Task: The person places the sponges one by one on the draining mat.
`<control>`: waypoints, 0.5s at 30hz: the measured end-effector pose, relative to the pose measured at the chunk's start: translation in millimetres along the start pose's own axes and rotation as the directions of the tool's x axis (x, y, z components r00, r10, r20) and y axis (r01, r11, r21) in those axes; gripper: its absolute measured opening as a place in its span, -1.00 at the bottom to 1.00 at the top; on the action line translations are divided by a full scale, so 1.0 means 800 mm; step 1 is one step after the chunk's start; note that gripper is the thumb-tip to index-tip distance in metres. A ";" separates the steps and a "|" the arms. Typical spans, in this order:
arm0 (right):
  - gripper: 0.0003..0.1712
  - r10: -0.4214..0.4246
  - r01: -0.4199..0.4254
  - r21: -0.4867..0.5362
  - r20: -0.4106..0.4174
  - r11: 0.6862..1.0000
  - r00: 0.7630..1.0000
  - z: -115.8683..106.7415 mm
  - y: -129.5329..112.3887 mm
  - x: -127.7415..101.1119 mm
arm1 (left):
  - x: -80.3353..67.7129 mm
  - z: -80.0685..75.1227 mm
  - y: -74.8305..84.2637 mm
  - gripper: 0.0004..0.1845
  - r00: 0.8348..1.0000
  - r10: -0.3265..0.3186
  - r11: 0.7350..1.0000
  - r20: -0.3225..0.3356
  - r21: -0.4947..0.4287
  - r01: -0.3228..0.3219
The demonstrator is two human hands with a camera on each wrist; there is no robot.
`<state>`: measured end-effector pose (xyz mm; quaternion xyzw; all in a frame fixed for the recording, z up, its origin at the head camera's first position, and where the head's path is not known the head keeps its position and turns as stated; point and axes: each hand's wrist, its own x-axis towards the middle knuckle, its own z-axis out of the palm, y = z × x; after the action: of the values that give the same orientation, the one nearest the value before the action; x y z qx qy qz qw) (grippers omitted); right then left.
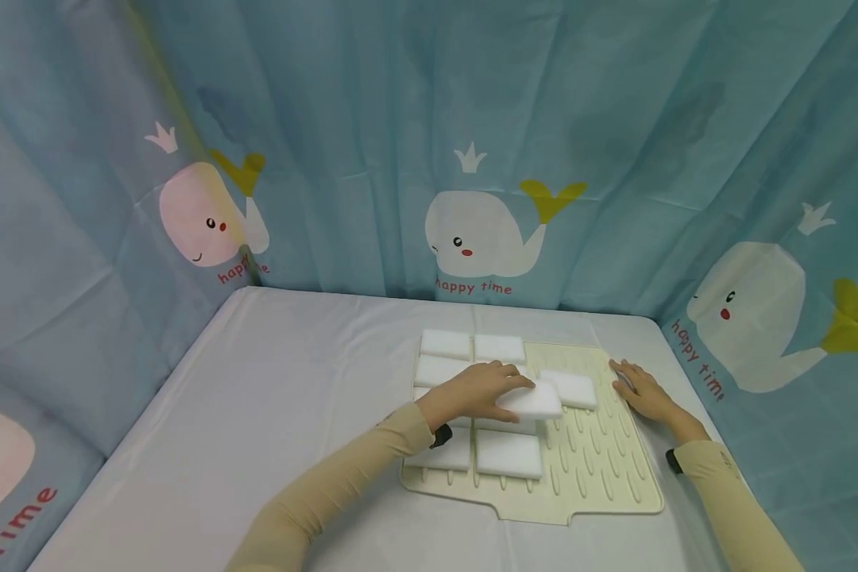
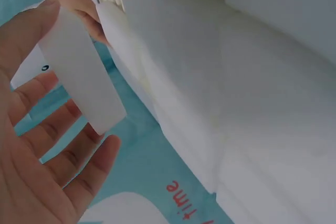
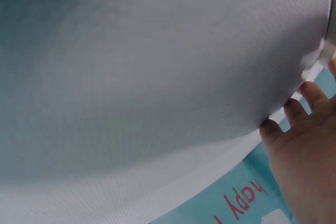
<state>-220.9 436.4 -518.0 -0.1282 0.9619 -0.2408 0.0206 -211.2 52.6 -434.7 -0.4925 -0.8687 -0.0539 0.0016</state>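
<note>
My left hand [image 1: 472,391] pinches a white sponge block [image 1: 539,401] between thumb and fingers, over the middle of a cream ridged mat [image 1: 604,469]. In the left wrist view the held sponge [image 2: 81,69] is tilted, its edge between the thumb and the spread fingers. Several more white sponges lie in two columns on the mat's left half, the front one [image 1: 509,455] close below the left hand. Another sponge [image 1: 575,389] lies just right of the held one. My right hand [image 1: 643,391] rests at the mat's right edge, fingers extended and holding nothing.
The mat lies on a table with a white cloth [image 1: 293,357]. Blue curtains [image 1: 357,119] printed with whales hang behind the table and along both sides. The mat's narrow tab [image 1: 534,512] points toward the near side.
</note>
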 end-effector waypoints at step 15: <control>-0.38 0.002 -0.002 -0.002 0.000 1.000 1.000 -0.004 -0.009 -0.002 | 0.048 0.010 0.041 -0.34 0.998 0.063 0.986 0.021 0.151 -0.065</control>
<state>-218.1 432.4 -512.1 -0.1270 0.9622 -0.2400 0.0209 -202.6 103.1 -437.5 -0.5189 -0.8540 0.0164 0.0336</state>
